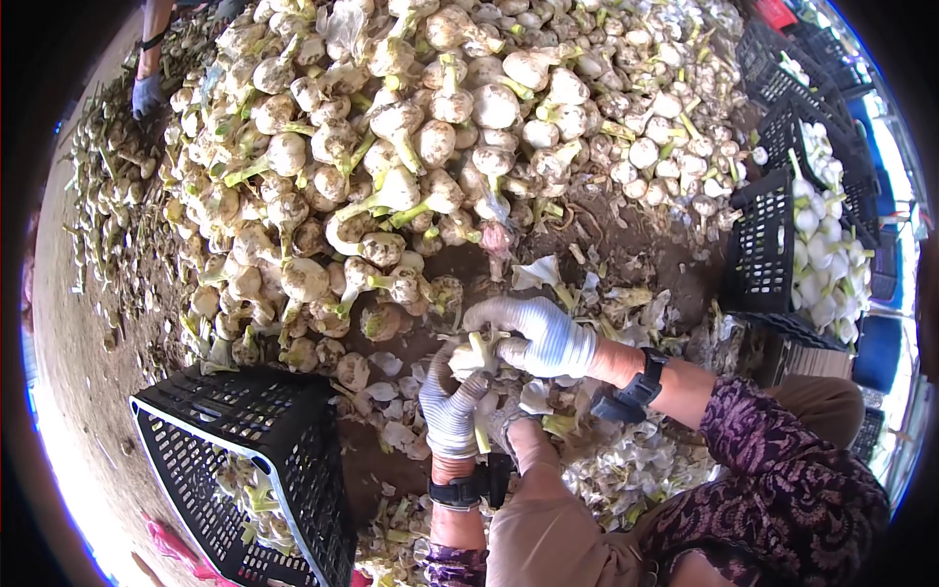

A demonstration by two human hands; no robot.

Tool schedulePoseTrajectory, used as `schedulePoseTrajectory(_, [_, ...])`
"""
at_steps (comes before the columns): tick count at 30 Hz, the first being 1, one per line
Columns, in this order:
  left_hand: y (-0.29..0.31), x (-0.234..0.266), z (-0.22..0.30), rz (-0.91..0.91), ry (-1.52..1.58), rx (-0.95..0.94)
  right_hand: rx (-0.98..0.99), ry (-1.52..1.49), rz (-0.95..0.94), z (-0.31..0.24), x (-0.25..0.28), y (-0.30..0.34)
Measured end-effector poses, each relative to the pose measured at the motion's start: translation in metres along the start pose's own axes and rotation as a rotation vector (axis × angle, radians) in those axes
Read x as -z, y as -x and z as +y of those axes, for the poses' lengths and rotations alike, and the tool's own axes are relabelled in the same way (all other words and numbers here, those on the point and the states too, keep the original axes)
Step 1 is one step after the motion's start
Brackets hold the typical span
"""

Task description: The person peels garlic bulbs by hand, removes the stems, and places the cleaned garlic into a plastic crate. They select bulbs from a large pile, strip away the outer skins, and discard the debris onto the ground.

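Held in front of me is a whitish garlic bulb [473, 358]. My left hand [452, 411], in a white-and-grey glove, is closed around its near side. My right hand [543, 336], gloved in white with blue-grey stripes, reaches in from the right with thumb and forefinger bent against the bulb's skin. A pale green stem [482, 433] hangs just below, beside the left fingers. The gloves partly hide the bulb. Under the hands lies a litter of papery garlic skins [401, 406]. Just beyond them rises a large heap of garlic bulbs [391, 147], soil-stained with cut green stalks.
To the left, a black plastic crate [264, 411] lies tipped, with garlic scraps inside. At the right stands a black crate [763, 254] filled with clean white bulbs [822, 245], other crates behind it. Another person's gloved hand [147, 96] touches the heap at far left.
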State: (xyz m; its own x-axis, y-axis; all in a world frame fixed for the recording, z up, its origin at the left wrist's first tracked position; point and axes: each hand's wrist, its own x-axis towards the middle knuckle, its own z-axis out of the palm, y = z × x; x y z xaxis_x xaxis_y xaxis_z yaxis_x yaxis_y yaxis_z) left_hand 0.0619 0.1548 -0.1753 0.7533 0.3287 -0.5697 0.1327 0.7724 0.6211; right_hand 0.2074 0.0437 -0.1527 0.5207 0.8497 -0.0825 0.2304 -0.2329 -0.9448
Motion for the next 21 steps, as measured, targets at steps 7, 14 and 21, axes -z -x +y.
schedulePoseTrajectory(7, [0.001,-0.003,0.003,-0.309,0.140,0.291,0.021,0.096,-0.136,0.018,0.024,-0.019])
schedulePoseTrajectory(14, [0.004,-0.011,0.001,-0.064,0.015,0.017,-0.438,-0.855,0.338,0.033,0.056,0.005])
schedulePoseTrajectory(21, [-0.003,-0.026,-0.008,-0.068,-0.200,-0.145,-0.135,-0.153,0.019,0.002,0.021,0.016])
